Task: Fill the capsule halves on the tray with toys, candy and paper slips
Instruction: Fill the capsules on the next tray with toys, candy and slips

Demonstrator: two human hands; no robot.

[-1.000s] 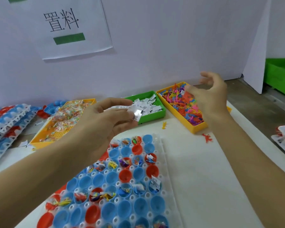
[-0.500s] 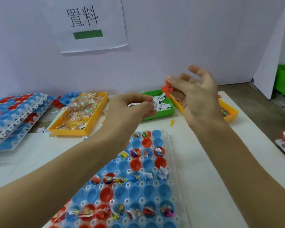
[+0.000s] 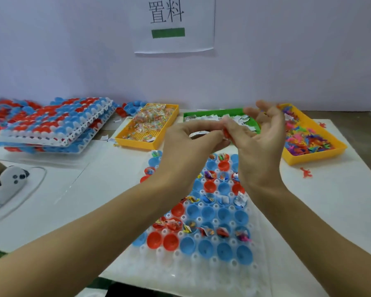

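Raised together above the far end of the tray (image 3: 204, 273) of capsule halves (image 3: 224, 251): left hand (image 3: 189, 144) pinching paper slips (image 3: 198, 133), right hand (image 3: 259, 146) loosely curled, pinching a red toy (image 3: 227, 133).

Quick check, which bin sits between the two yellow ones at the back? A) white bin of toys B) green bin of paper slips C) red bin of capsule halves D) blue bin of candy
B: the green bin holding white paper slips sits between the yellow candy bin and the yellow toy bin.
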